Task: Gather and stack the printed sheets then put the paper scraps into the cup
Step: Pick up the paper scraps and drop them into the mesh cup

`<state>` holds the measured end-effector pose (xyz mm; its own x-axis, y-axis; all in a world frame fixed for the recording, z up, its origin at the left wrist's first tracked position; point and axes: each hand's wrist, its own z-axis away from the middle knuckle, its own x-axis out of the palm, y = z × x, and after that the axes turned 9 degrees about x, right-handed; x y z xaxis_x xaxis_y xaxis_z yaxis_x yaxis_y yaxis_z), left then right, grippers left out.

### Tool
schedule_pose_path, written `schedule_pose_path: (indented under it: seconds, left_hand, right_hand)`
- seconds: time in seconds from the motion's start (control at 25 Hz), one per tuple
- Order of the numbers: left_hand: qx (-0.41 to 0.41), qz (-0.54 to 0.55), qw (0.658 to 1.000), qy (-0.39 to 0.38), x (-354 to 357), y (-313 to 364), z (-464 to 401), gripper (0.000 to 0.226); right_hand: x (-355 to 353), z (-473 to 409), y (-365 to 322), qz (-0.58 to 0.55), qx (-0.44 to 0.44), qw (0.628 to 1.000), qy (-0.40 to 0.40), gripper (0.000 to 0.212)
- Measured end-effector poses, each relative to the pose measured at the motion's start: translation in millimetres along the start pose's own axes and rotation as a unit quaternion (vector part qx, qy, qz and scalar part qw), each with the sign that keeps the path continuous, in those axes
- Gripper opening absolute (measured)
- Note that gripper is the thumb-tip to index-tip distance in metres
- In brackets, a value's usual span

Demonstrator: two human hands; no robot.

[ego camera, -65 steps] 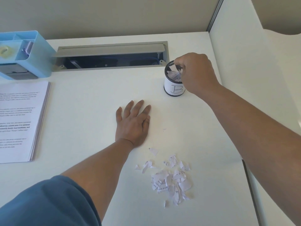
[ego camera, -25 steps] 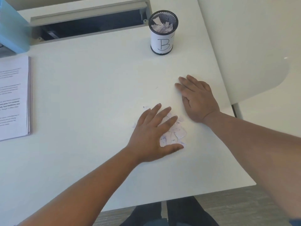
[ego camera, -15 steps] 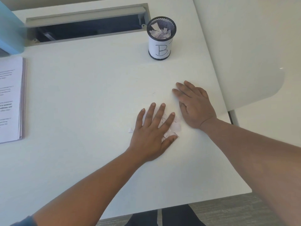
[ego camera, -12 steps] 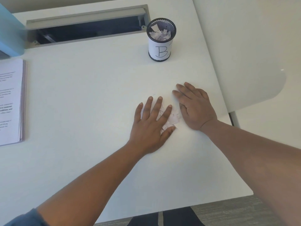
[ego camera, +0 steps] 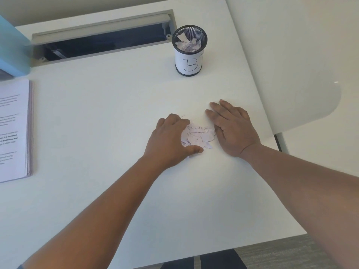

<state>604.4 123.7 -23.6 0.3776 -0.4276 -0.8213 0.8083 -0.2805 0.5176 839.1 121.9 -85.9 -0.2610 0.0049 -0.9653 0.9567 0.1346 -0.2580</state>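
A small heap of torn paper scraps (ego camera: 199, 136) lies on the white desk (ego camera: 108, 117) between my hands. My left hand (ego camera: 171, 140) curls its fingers and thumb round the left side of the heap. My right hand (ego camera: 232, 128) lies flat on the desk, its edge against the right side of the scraps. The black mesh cup (ego camera: 189, 51), wrapped in a white label marked B, stands behind them and holds several scraps. The stack of printed sheets (ego camera: 14, 131) lies squared at the left edge.
A light blue desk organiser (ego camera: 12, 49) stands at the back left. An open cable tray slot (ego camera: 101, 38) runs along the back of the desk. A white partition panel (ego camera: 291, 61) borders the right side. The desk's front edge is near, with floor below.
My right hand left the cup and came down flat beside the scraps. My left hand swept over the scattered scraps, pushed them into a tight heap and has now curled its fingers round it.
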Motion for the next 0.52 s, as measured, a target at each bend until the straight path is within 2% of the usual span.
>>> schedule_pose_path:
  seconds: [0.08,0.2,0.4,0.52]
  left_hand:
    - [-0.007,0.028,0.999,-0.03,-4,-1,0,0.073]
    - [-0.01,0.068,0.997,-0.035,-2,-2,-4,0.046]
    - [-0.004,0.066,0.997,-0.041,-6,-1,-10,0.007]
    - [-0.034,0.105,0.994,-0.012,-20,-1,-13,0.006]
  right_hand:
    - [0,0,0,-0.002,0.0,1.0,0.003,0.051]
    - [-1,0,-1,-0.002,-0.003,1.0,0.005,0.051]
    - [-1,1,-1,-0.005,0.001,1.0,0.003,0.051]
    - [-1,0,-1,-0.004,0.0,1.0,0.005,0.051]
